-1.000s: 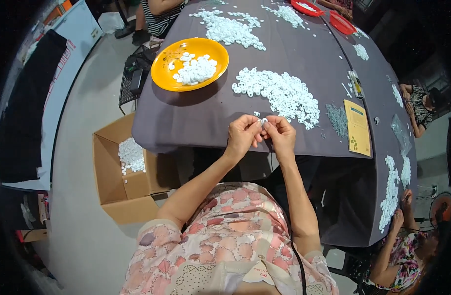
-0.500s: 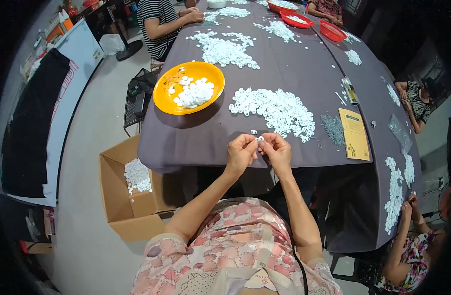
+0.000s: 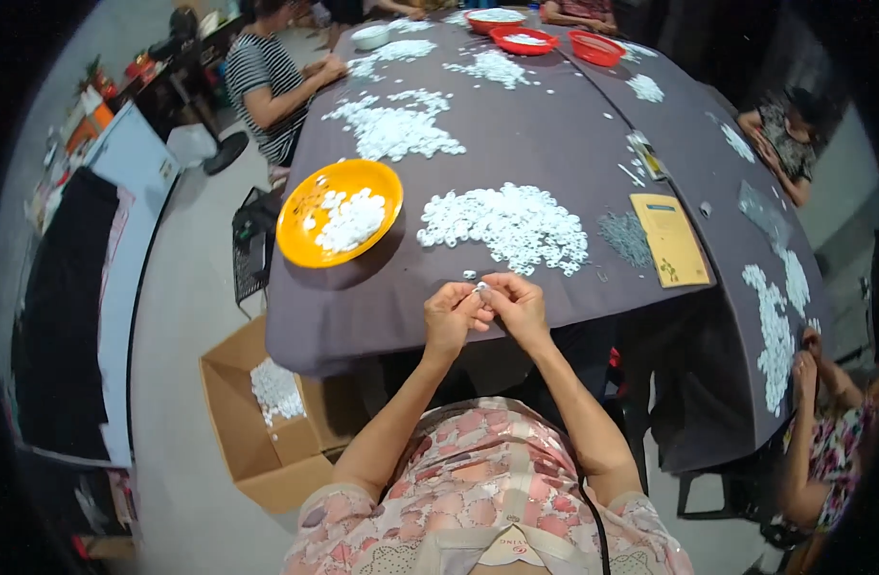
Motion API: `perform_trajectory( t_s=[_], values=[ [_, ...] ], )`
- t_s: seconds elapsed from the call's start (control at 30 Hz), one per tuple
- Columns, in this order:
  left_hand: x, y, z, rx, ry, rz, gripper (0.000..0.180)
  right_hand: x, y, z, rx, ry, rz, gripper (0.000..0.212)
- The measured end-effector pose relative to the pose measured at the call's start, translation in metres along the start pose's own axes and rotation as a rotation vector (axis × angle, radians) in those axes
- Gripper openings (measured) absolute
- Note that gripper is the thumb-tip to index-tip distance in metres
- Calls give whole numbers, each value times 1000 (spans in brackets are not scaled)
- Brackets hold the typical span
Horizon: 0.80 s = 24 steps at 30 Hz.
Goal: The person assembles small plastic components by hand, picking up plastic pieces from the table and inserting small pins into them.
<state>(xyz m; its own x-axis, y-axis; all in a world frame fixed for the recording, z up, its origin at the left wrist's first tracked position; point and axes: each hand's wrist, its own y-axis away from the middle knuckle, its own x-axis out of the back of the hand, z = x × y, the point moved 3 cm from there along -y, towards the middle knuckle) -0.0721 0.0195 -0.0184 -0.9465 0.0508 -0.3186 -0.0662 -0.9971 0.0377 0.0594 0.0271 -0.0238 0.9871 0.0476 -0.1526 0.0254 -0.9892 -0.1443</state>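
Just over the table's near edge, my left hand (image 3: 448, 318) and my right hand (image 3: 519, 309) meet with their fingertips pinched together. Between them is a small white plastic piece (image 3: 481, 287), partly covered by the fingers; which hand bears most of it is hard to see. A single loose white piece (image 3: 469, 275) lies on the cloth right beyond my fingertips. Past it spreads a heap of white plastic pieces (image 3: 516, 220), some with holes. To the right of that heap is a pile of thin grey metal bits (image 3: 624, 238), too small to make out.
An orange-yellow bowl (image 3: 294, 240) with white pieces stands left on the grey tablecloth (image 3: 363, 316). A yellow booklet (image 3: 671, 240) lies right. Below the table's left corner sits an open cardboard box (image 3: 230, 398). Red basins (image 3: 595, 50) stand far off; several people work around the table.
The whole view has tilted and shifted slightly. My hands stay together at the table edge, pinching the small white piece, with the fingers a little turned.
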Motion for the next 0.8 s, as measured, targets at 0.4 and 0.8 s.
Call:
perform_trajectory(
  t_s=[0.4,0.8],
  values=[
    [2,5,-5,-32,21,-64,9,2,8,-3,93,121,39,14],
    [0,-3,-6,-4,15,-30,15,8,1,-2,62,111,26,17]
  ],
)
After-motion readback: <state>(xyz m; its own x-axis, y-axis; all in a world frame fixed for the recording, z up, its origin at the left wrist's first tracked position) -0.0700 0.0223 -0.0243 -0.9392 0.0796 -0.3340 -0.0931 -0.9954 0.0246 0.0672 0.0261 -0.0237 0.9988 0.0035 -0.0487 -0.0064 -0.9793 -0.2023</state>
